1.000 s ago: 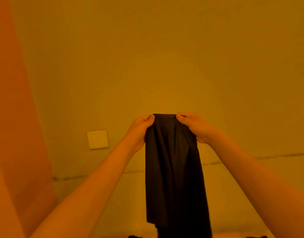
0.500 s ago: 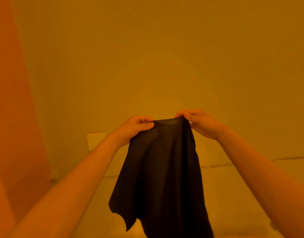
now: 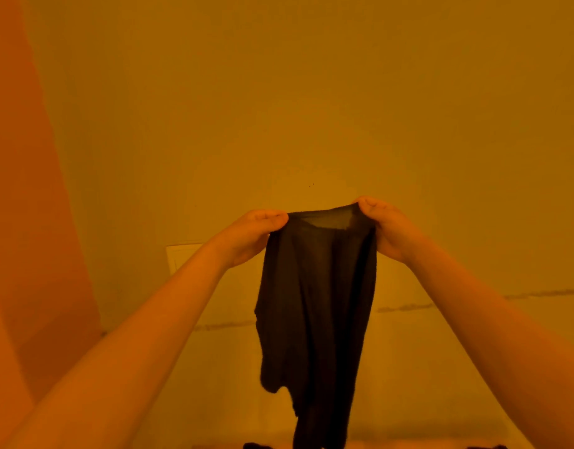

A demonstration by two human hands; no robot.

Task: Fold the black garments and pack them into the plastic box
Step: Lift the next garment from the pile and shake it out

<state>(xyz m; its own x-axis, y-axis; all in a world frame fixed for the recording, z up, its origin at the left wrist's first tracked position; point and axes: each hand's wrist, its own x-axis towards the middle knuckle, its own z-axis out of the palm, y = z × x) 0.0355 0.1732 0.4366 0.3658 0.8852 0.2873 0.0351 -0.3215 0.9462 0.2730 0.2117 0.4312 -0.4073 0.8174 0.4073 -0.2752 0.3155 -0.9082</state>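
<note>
Everything I see is soaked in a dim, heavy orange-yellow cast. The wall [image 3: 311,92] glows brightest just above my hands and darkens toward the corners. The black cloth [image 3: 314,303] reads as a near silhouette, its thin top hem letting light through. Detail is soft and grainy, and my forearms bulge wide at the lower edges.

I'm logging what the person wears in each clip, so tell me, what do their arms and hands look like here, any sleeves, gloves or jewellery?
Both forearms are bare right down to the bottom edge of the picture, with no sleeve showing. The left hand and right hand wear no gloves, and no ring, watch or bracelet shows on the visible sides. The strong orange light tints everything, so fine marks cannot be made out.
</note>
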